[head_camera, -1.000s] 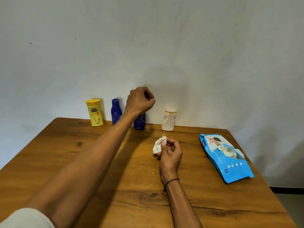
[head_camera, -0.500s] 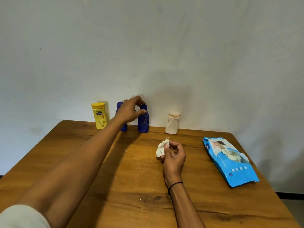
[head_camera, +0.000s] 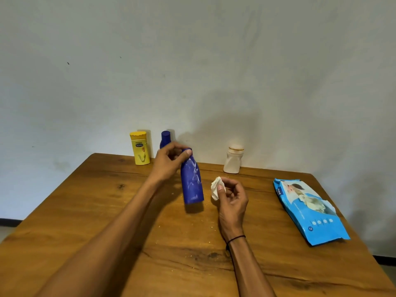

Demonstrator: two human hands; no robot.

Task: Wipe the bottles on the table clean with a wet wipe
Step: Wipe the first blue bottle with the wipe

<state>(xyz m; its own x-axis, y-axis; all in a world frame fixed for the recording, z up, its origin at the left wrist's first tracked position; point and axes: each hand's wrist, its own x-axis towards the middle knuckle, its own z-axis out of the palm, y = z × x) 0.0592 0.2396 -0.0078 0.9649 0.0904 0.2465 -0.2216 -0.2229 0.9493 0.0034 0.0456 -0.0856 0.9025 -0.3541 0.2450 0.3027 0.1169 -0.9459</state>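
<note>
1. The brown wooden table [head_camera: 85, 211] fills the lower part of the view; pale crumbs are scattered over its middle.
2. The right hand [head_camera: 232, 202] is held nearest the viewer, above the table centre. Its fingers are curled, and a crumpled white wet wipe [head_camera: 215, 188] is pinched between the thumb and fingertips. A thin black band is worn on the right wrist.
3. A flat blue plastic wipe packet [head_camera: 310, 213] lies at the right side of the table, well apart from both hands. The letters "mee" can be read at its far end; a row of small white dots and a circled mark are printed near its close end. The remaining print is too small to read.
4. The left hand [head_camera: 169, 161] is closed around the cap end of a tall dark blue plastic bottle [head_camera: 191, 183]. The bottle is lifted, tilted, and held just beside the wipe. Pale smears are visible on its side.
5. A second dark blue bottle [head_camera: 165, 139] stands behind the left hand, partly hidden.
6. A yellow plastic bottle [head_camera: 139, 150] stands at the far edge on the left; its label text cannot be read.
7. A white plastic bottle with a tan-banded cap [head_camera: 233, 159] stands at the far edge, right of centre.
</note>
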